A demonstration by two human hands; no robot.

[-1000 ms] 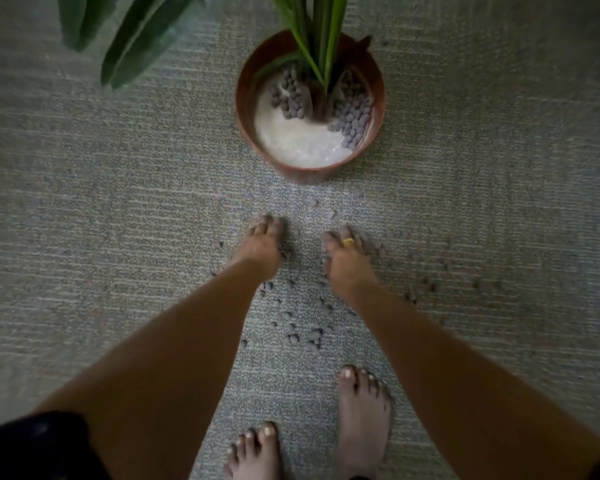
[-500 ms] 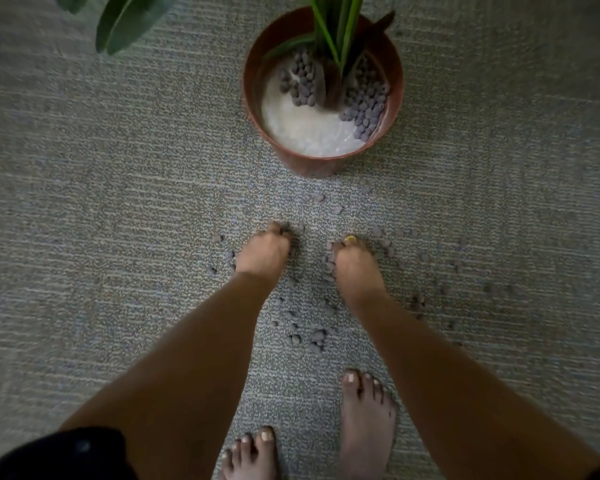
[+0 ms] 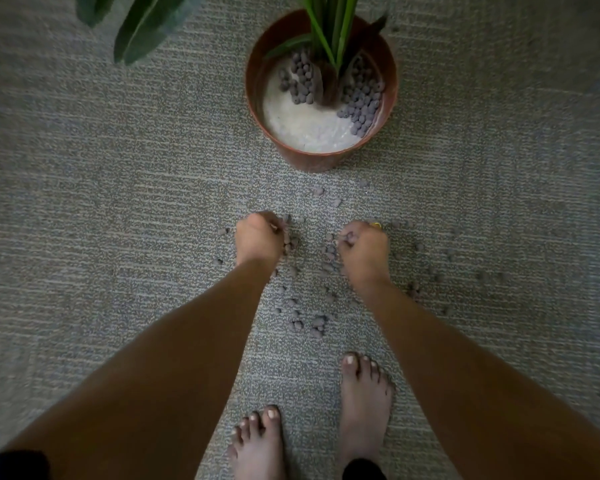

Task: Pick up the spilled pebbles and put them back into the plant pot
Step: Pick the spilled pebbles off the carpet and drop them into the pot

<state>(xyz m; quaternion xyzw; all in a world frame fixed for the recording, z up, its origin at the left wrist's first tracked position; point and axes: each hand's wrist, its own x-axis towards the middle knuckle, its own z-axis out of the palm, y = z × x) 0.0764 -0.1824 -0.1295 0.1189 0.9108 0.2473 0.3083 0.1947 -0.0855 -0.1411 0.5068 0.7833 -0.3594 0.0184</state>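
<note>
A brown plant pot [image 3: 321,160] stands on the carpet ahead of me, with green leaves, white filling and several grey pebbles inside. Spilled grey pebbles [image 3: 305,318] lie scattered on the carpet between the pot and my feet. My left hand [image 3: 258,239] is down on the carpet, fingers curled round a bunch of pebbles. My right hand [image 3: 362,251], with a yellow ring, also has its fingers curled round pebbles, just right of the left hand. Both hands are a short way in front of the pot.
My two bare feet [image 3: 364,407] stand on the grey carpet [image 3: 118,202] just behind the spill. Large green leaves [image 3: 146,26] of another plant hang in at the top left. More loose pebbles trail off to the right [image 3: 430,271].
Both hands have gone from flat-fingered on the carpet to curled round pebbles. The view has shifted slightly, so the pot sits a little further right.
</note>
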